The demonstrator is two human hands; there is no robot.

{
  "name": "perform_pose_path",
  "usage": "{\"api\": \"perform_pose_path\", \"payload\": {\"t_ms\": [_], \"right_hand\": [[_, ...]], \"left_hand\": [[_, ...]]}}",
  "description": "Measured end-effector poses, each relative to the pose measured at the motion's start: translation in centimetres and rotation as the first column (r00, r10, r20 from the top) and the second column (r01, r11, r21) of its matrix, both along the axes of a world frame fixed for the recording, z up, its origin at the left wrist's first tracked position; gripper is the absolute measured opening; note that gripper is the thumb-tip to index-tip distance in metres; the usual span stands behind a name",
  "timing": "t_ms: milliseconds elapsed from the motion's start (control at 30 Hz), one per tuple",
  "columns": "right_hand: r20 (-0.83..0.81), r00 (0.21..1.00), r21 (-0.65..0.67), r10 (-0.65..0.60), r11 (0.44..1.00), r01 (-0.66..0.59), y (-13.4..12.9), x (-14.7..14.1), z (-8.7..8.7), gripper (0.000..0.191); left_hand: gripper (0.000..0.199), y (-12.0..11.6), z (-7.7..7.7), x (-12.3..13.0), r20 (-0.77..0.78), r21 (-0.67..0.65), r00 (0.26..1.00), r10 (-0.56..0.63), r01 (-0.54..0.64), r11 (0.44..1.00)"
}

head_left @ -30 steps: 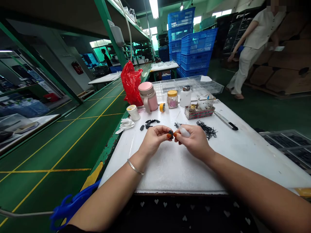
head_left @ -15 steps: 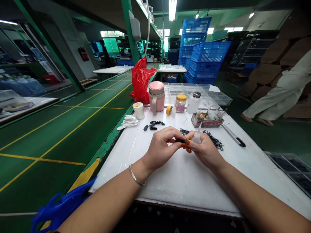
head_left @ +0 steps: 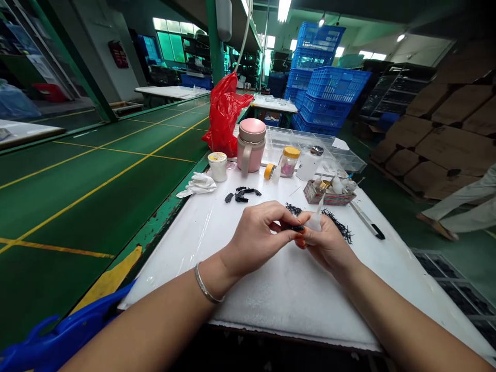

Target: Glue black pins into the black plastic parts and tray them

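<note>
My left hand (head_left: pixel 256 232) is closed on a small black piece (head_left: pixel 297 228), pinched between thumb and fingers over the near part of the table. Fingertips of my right hand (head_left: pixel 329 240) meet the same piece from the other side. Tucked in that right hand is a small translucent white squeeze bottle (head_left: pixel 315 222), its thin nozzle pointing up. Most of the black piece is hidden by fingers. Beyond my hands lie a pile of thin black strips (head_left: pixel 341 225), some tiny black parts (head_left: pixel 293 208) and a cluster of curved black pieces (head_left: pixel 242 195).
Further back on the white table (head_left: pixel 240 305) stand a pink mug (head_left: pixel 251 150), a white tub (head_left: pixel 217 168), a yellow-lidded jar (head_left: pixel 289 163) and a box of small bottles (head_left: pixel 333 197). A cutter knife (head_left: pixel 368 220) lies right. Someone's legs (head_left: pixel 465 206) show at far right.
My view has shifted slightly. Both hands stay together at the black piece, with the left fingers covering it a little differently. The person at the right has moved further right.
</note>
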State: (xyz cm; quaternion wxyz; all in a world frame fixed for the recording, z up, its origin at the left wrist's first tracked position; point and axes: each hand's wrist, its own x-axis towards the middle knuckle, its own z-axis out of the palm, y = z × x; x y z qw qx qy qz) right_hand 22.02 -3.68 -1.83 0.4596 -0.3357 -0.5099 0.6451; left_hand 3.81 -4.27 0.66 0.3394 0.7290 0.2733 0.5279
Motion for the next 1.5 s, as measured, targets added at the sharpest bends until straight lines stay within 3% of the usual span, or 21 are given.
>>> {"api": "perform_pose_path", "payload": {"t_ms": [400,500,600,667,767,867,933,1000,1133,1233,1300,1367,1400,1433,1500], "right_hand": [[0.0,1.0,-0.073,0.021,0.997,-0.021,0.0,-0.2,0.2,0.029],[-0.001,1.0,-0.034,0.022,0.999,-0.022,-0.1,-0.2,0.1,0.029],[-0.004,1.0,0.061,0.013,0.998,-0.013,-0.3,-0.1,-0.1,0.025],[0.02,0.999,0.134,-0.043,0.99,0.04,-0.6,-0.1,-0.3,0.022],[0.092,0.971,0.291,-0.219,0.939,0.184,-1.2,-0.1,-0.4,0.019],[0.161,0.913,0.458,-0.375,0.848,0.268,-1.9,-0.3,-0.1,0.017],[0.203,0.887,0.502,-0.414,0.822,0.269,-2.1,-0.5,0.3,0.017],[0.213,0.904,0.46,-0.37,0.855,0.241,-2.1,-0.5,0.7,0.016],[0.144,0.981,0.235,-0.133,0.967,0.097,-1.3,0.0,1.2,0.016],[0.126,0.992,0.132,-0.012,0.991,-0.005,-0.9,0.4,1.3,0.021],[0.156,0.988,0.169,-0.015,0.986,-0.011,-1.0,0.5,1.3,0.022],[0.257,0.958,0.317,-0.129,0.947,0.042,-1.3,0.4,1.4,0.02],[0.322,0.92,0.431,-0.226,0.9,0.07,-1.6,0.3,1.4,0.018],[0.373,0.864,0.56,-0.337,0.824,0.079,-1.9,0.2,1.4,0.016],[0.396,0.743,0.788,-0.539,0.616,0.027,-2.3,0.1,1.4,0.011]], "left_hand": [[0.011,0.3,-0.3,-0.1,-0.03,0.07,0.999,-0.042,0.044,0.997],[0.007,0.3,-0.4,-0.1,0.0,0.024,0.998,-0.065,0.065,0.998],[0.006,0.2,-0.4,0.0,0.092,-0.106,0.991,-0.097,0.107,0.989],[0.01,0.2,-0.4,0.1,0.162,-0.246,0.978,-0.131,0.168,0.954],[0.016,0.4,-0.4,0.3,0.229,-0.453,0.957,-0.176,0.265,0.851],[0.019,0.7,-0.5,0.4,0.284,-0.528,0.939,-0.195,0.323,0.786],[0.018,1.1,-0.7,0.4,0.351,-0.52,0.915,-0.199,0.367,0.771],[0.019,1.5,-1.0,0.3,0.419,-0.51,0.886,-0.198,0.41,0.756],[0.026,1.9,-1.2,0.1,0.461,-0.549,0.87,-0.177,0.436,0.713],[0.029,2.1,-1.2,0.0,0.448,-0.586,0.879,-0.164,0.427,0.689],[0.029,2.1,-1.2,0.0,0.44,-0.596,0.883,-0.162,0.422,0.684],[0.028,2.1,-1.2,0.0,0.426,-0.599,0.888,-0.172,0.42,0.682],[0.028,2.1,-1.3,0.0,0.418,-0.599,0.89,-0.182,0.421,0.681],[0.028,2.1,-1.3,0.0,0.413,-0.599,0.891,-0.191,0.423,0.68],[0.028,2.0,-1.3,0.0,0.398,-0.6,0.895,-0.202,0.42,0.68]]}}
